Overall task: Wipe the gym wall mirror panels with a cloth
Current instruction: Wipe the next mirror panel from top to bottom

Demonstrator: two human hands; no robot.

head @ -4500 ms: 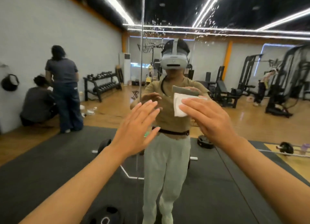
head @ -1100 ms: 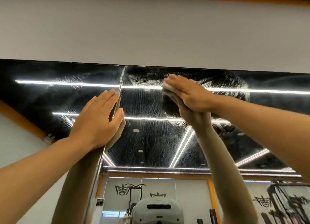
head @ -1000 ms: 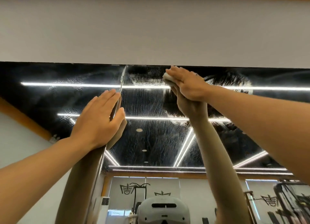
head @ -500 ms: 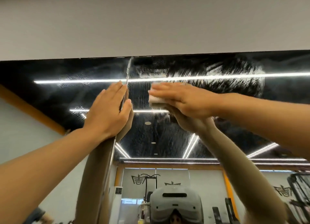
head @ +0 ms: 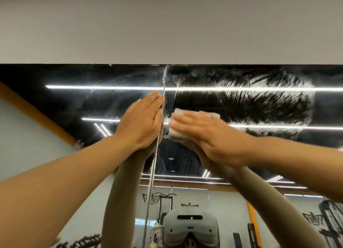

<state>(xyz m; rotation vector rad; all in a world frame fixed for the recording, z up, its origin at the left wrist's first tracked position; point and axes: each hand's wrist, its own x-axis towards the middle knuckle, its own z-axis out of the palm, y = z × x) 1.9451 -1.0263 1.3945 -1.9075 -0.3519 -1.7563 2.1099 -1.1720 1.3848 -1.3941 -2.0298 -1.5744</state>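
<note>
Two mirror panels meet at a vertical seam point(head: 155, 164). My left hand point(head: 140, 123) lies flat, fingers straight, on the left mirror panel point(head: 74, 103) just beside the seam. My right hand point(head: 207, 134) presses a folded white cloth point(head: 175, 131) flat against the right mirror panel point(head: 259, 106), right of the seam and close to my left hand. The fingers are straight over the cloth, which shows at their tips and above them. Wet wipe streaks point(head: 269, 91) cover the upper part of the right panel.
A plain grey wall band point(head: 167, 28) runs above the mirror's top edge. The mirror reflects ceiling light strips, my arms, my headset point(head: 190, 227) and gym machines at the lower right.
My right hand slid the cloth down from the panel's top edge and left to the seam beside my left hand. The left hand stayed on the glass. The view tilted slightly.
</note>
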